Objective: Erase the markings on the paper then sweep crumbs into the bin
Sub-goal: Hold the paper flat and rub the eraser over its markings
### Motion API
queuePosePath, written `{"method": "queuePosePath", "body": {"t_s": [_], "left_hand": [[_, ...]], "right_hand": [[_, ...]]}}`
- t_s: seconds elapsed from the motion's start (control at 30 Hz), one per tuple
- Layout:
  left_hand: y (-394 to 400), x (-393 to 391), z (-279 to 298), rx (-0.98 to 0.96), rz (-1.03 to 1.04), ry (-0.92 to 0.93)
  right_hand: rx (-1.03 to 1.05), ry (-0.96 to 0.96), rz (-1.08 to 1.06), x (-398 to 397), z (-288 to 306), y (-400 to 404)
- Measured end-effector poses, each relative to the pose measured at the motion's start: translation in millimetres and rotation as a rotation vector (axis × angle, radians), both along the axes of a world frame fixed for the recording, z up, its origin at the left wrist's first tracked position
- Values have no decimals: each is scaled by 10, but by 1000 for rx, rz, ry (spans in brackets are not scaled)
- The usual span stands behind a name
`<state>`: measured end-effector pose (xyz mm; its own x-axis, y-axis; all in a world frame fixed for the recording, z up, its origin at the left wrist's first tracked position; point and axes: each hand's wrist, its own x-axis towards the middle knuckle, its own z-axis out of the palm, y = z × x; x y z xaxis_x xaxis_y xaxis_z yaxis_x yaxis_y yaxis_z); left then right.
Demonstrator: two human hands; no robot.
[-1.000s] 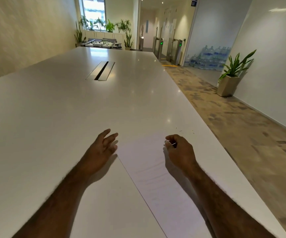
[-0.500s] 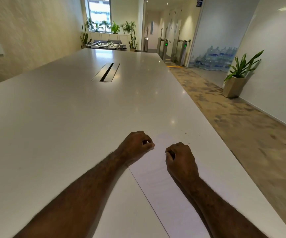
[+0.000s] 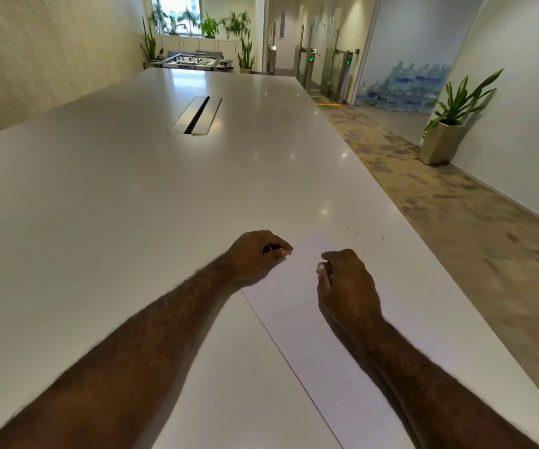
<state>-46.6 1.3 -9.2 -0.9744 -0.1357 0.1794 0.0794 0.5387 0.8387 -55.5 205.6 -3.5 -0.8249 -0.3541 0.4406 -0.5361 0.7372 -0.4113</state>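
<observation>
I see the paper [image 3: 310, 322] lying flat on the white tabletop [image 3: 132, 196], running from the middle of the frame down to the lower right. My left hand [image 3: 255, 254] sits at the sheet's upper left corner with its fingers curled and the thumb tip pressed at the paper's edge; something thin and pale shows between the fingers, but I cannot tell what it is. My right hand [image 3: 347, 283] rests on the sheet right of centre, its grip narrow around a small pale object that I judge to be the eraser [image 3: 320, 266], mostly hidden by the fingers.

Only faint lines show on the paper, so I judge the erasing step to be under way. To do it well, I would keep the left hand pinning the corner so the sheet cannot slide or wrinkle, and rub in short strokes away from that pinned corner, with light pressure on thin paper.

A few dark crumbs [image 3: 368, 234] lie on the tabletop just beyond the sheet's far right corner, still to be swept.

I see no bin in frame. The only container is a planter [image 3: 441, 144] at the upper right, holding a green plant.
</observation>
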Motion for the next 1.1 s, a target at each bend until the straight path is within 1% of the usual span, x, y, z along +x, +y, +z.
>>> {"method": "queuePosePath", "body": {"t_s": [0.07, 0.13, 0.2, 0.3, 0.33, 0.37, 0.43, 0.47, 0.5, 0.57, 0.6, 0.7, 0.73, 0.83, 0.87, 0.93, 0.97, 1.0, 1.07, 1.1], "left_hand": [[25, 12, 24, -177, 0, 5], [86, 54, 75, -356, -30, 49], [113, 74, 45, -426, -41, 54], [105, 57, -75, -511, -38, 75], [115, 54, -87, -547, -56, 94], [120, 50, -96, -577, -82, 103], [131, 52, -87, -653, -117, 96], [138, 54, -88, -687, -123, 97], [135, 56, -85, -712, -125, 97], [132, 55, -75, -731, -131, 85], [133, 54, -71, -742, -137, 80], [158, 89, -59, -805, -147, 82], [169, 96, -55, -836, -147, 89], [167, 86, -58, -862, -165, 60], [169, 77, -57, -849, -186, 43], [165, 55, -50, -832, -226, 5], [165, 48, -52, -830, -239, -11], [162, 46, -48, -823, -247, -29], [155, 42, -44, -800, -267, -66], [158, 36, -49, -793, -270, -68]], "right_hand": [[-35, -66, 20, 55, 73, -60], [-1, -123, 59, 123, 145, -112], [44, -146, 157, 276, 168, -172], [115, -232, 320, 533, 233, -179], [147, -228, 297, 477, 248, -155], [158, -199, 224, 365, 252, -119], [101, -158, 70, 196, 264, -54], [78, -161, 65, 207, 262, -64], [81, -160, 122, 278, 257, -106], [119, -204, 289, 474, 244, -174], [116, -217, 297, 454, 240, -162], [62, -148, 91, 191, 224, -61], [71, -139, 104, 203, 210, -57], [133, -185, 329, 459, 182, -144], [130, -182, 332, 436, 189, -135], [83, -119, 205, 280, 205, -111], [78, -104, 179, 250, 217, -110], [89, -113, 220, 274, 234, -130], [134, -172, 370, 404, 272, -194], [131, -185, 393, 417, 277, -201]]}}
